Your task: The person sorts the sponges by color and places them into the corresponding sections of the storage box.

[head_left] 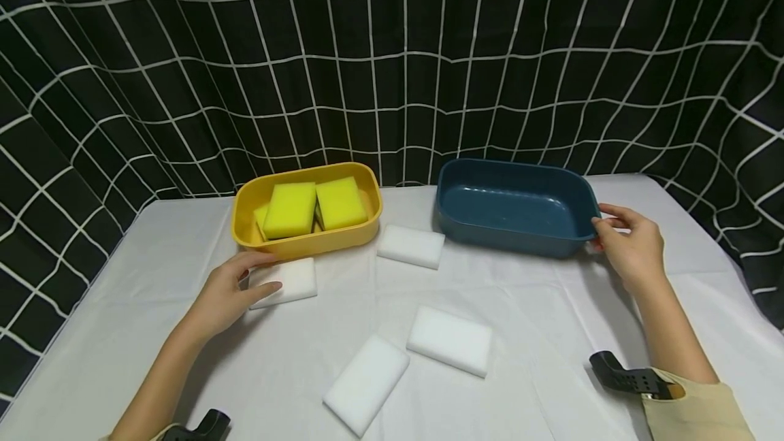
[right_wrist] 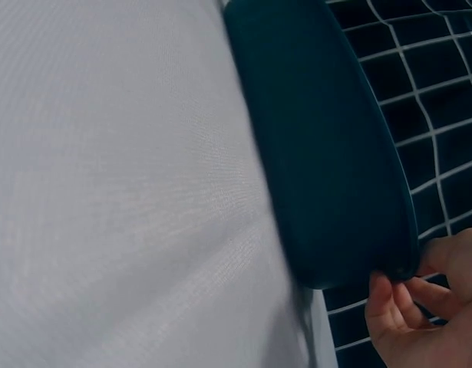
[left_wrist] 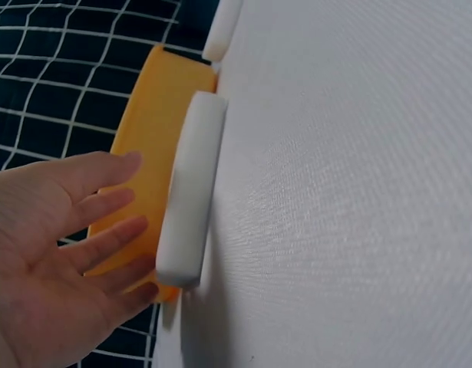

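Observation:
My left hand [head_left: 226,295] hovers at the left end of a white sponge [head_left: 294,282], its thumb and fingers spread apart. In the left wrist view the fingers are loosely extended beside that white sponge [left_wrist: 192,192], which lies close in front of the yellow bin [left_wrist: 160,107]. Yellow sponges [head_left: 290,209] lie inside the yellow bin [head_left: 318,245]. At the far right, my right hand [head_left: 633,243] pinches the right end of the blue bin [head_left: 508,239] by its rim. The right wrist view shows the right fingertips [right_wrist: 381,285] against the end of the blue bin [right_wrist: 320,146].
More white sponges lie flat on the white cloth: one between the bins [head_left: 412,246], one at centre [head_left: 450,339], and one nearer the front [head_left: 366,384]. A black curtain [head_left: 392,67] with white grid lines hangs behind both bins.

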Motion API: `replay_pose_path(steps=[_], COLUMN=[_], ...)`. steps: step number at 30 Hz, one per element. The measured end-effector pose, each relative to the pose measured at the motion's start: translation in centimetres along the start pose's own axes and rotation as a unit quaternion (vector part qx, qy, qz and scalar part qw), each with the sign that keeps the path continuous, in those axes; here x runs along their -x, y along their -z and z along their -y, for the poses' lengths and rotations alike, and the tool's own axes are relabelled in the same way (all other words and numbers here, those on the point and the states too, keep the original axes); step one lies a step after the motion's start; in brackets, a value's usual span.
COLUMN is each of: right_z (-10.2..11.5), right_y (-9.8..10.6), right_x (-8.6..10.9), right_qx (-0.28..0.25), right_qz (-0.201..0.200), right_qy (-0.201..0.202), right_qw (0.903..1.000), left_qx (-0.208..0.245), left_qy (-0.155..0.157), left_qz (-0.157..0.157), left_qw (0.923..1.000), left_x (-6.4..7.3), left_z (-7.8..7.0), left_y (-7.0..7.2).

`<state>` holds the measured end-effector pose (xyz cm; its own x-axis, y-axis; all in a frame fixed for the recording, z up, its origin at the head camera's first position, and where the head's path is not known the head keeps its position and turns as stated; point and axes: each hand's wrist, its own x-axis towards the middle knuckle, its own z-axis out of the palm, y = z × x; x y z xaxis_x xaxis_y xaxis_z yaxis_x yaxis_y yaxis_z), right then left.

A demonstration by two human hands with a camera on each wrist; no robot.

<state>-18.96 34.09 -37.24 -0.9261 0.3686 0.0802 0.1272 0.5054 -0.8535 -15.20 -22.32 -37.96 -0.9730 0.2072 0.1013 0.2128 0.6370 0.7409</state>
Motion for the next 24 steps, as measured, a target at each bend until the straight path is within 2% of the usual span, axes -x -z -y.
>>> replay_pose_path(steps=[5,14,24], right_z=[-0.27,-0.28,-0.50], right_y=[-0.02,-0.05,0.19], right_x=[0.02,-0.18,-0.34], right_qx=[-0.011,-0.039,-0.072], right_qz=[0.003,0.012,0.035], right_qy=[0.003,-0.006,-0.033], right_qw=[0.9999,0.9992,0.9963], left_qx=[-0.011,-0.059,-0.066], left_qy=[0.000,0.010,0.011], left_qz=[0.019,0.028,0.028], left_qw=[0.9998,0.9978,0.9974], left_x=[0.00,-0.01,-0.07], left_z=[0.13,0.58,0.54], left_y=[-0.24,-0.49,-0.56])
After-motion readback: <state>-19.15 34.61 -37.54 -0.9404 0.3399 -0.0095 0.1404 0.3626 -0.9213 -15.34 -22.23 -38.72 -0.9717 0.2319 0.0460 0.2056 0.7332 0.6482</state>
